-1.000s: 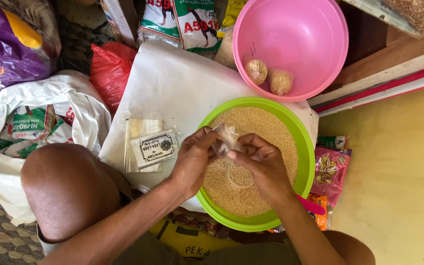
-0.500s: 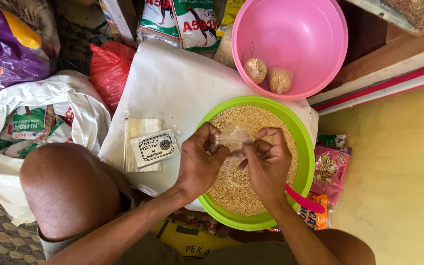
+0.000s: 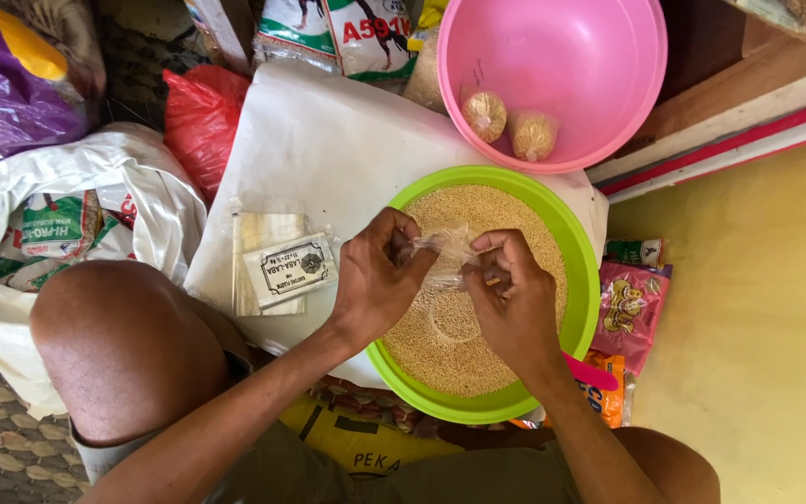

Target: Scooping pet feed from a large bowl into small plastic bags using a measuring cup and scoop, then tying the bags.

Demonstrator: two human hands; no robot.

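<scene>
Fingertips of both hands pinch the same small clear plastic bag (image 3: 440, 254): the left hand (image 3: 377, 280) has its thumb and forefinger clamped on the bag's left side, and the right hand (image 3: 512, 303) has its fingers closed on the right side, pulling the film taut between them. The bag hangs just above the round lime-green plastic basin (image 3: 578, 271), which is nearly full of fine pale yellow grain (image 3: 440, 336). Whether any grain is already inside the bag cannot be told, since the film is crumpled and see-through.

Beyond the green basin sits a round pink plastic bowl (image 3: 599, 84) holding two small knotted bags of grain (image 3: 509, 125). Left of the hands, on the white sheet (image 3: 328, 149) that covers the work surface, lies a flat stack of clear bags with a printed label (image 3: 280, 266). A red plastic bag (image 3: 200, 121) and a white printed sack (image 3: 58, 224) lie further left.

The thin film looks easy to tear if the two hands pull too hard against each other. Should either pinch slip, the bag would likely drop into the grain or tip sideways, and anything in it could scatter over the rim onto the white sheet.
</scene>
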